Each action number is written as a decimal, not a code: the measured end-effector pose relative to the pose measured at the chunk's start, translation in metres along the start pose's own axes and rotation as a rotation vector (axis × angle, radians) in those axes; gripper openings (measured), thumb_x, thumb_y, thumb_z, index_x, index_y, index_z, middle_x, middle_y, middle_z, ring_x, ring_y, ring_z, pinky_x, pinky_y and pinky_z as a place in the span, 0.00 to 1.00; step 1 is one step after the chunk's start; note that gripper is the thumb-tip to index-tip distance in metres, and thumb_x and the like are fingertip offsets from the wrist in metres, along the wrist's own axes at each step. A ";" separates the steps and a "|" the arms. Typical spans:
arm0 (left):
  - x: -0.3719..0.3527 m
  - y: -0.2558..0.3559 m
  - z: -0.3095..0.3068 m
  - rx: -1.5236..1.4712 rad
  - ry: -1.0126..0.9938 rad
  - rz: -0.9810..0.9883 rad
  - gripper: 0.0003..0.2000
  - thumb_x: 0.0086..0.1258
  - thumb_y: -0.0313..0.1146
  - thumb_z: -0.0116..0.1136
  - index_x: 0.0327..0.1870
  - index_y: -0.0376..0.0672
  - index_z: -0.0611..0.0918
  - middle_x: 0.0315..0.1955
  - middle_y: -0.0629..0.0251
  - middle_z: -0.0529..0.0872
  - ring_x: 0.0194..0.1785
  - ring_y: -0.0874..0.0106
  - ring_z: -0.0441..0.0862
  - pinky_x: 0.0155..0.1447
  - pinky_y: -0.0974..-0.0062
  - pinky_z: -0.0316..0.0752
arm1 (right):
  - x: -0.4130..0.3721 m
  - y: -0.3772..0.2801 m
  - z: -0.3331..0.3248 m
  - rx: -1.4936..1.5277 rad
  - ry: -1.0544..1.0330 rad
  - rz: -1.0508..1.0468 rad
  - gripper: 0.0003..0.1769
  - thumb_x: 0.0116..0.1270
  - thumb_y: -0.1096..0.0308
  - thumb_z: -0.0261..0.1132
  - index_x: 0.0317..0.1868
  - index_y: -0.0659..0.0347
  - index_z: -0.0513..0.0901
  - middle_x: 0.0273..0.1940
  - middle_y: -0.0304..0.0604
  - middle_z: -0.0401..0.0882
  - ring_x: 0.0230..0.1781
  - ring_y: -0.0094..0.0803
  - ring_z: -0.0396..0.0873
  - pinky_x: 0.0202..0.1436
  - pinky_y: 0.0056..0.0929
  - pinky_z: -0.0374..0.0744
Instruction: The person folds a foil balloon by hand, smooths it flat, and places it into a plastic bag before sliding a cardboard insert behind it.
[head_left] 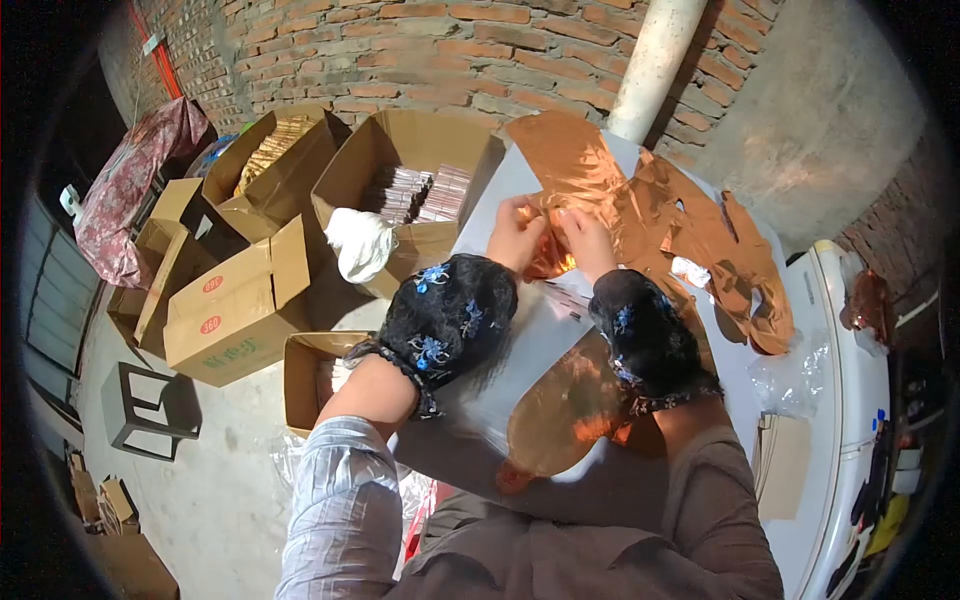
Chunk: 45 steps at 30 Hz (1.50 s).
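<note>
My left hand (515, 238) and my right hand (587, 243) are close together over the table, fingers pinched on a crumpled, shiny copper-coloured foil balloon (548, 258). Both thumbs and fingertips press into the foil, and part of it is hidden behind them. Beyond the hands, more flat copper foil balloons (720, 240) lie spread and overlapping. Nearer my body, another flat foil balloon (550, 420) with a rounded outline and a small tab lies partly under my right forearm. Clear plastic film (500, 380) lies below my hands.
The white table (480, 215) stands against a brick wall with a white pipe (660, 65). To the left, an open carton (345, 150) holds stacked flat packs (440, 195); a white cloth bag (360, 243) hangs on its edge. Another carton (225, 315) and a grey stool (125, 425) stand on the floor.
</note>
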<state>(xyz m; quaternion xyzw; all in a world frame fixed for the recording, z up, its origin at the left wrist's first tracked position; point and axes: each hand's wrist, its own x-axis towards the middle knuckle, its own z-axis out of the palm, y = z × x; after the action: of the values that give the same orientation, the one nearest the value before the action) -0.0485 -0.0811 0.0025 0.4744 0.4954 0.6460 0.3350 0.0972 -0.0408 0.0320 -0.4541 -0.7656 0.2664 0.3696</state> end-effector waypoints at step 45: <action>-0.011 0.061 0.014 -0.190 -0.414 -0.369 0.33 0.72 0.61 0.53 0.64 0.39 0.73 0.56 0.57 0.76 0.54 0.67 0.78 0.53 0.66 0.77 | 0.067 -0.154 -0.291 0.665 -0.075 0.049 0.11 0.76 0.58 0.59 0.47 0.55 0.80 0.36 0.34 0.84 0.33 0.26 0.83 0.36 0.27 0.83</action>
<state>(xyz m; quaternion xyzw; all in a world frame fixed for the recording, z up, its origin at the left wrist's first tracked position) -0.0294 -0.1039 0.0582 0.4647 0.4317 0.5069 0.5837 0.2343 -0.0291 0.3385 -0.3169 -0.6387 0.5268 0.4627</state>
